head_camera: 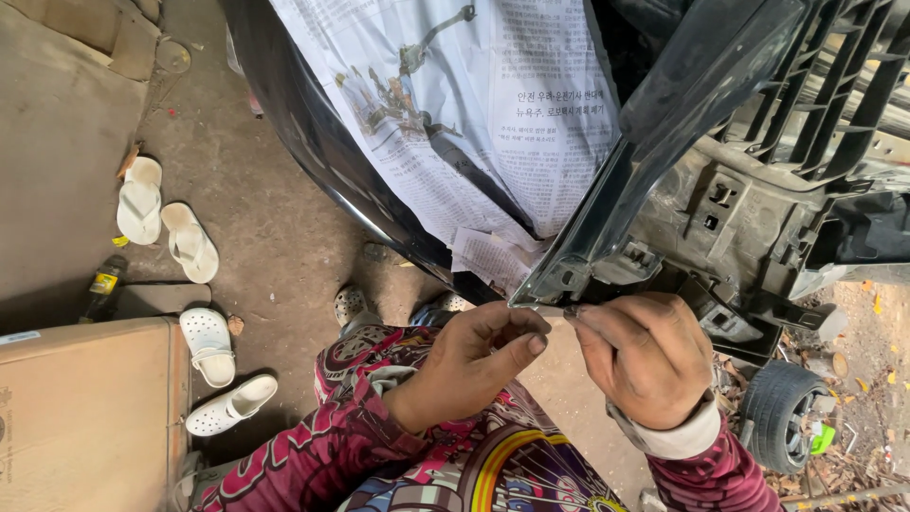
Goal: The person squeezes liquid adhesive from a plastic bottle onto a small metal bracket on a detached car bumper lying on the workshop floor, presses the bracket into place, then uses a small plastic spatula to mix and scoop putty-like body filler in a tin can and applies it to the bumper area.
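Pinching bumper corner (pixel 569 275) between left hand (pixel 464 365) and right hand (pixel 645 356), newspaper (pixel 474 104) above.

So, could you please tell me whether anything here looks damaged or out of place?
Yes. The black bumper piece the hands work on is off its vehicle, its bare mounting clips showing. Newspaper covers the dark body panel. A small loose wheel lies on the littered ground, and sandals are scattered nearby.

Soft, even daylight fills the scene, brightest at the far right where the ground (pixel 877 322) looks washed out, with only faint shadows under the sandals (pixel 166 223). A dull sheen runs along the dark panel (pixel 313 133). Focus is sharp throughout, though the wide lens bends lines near the edges.
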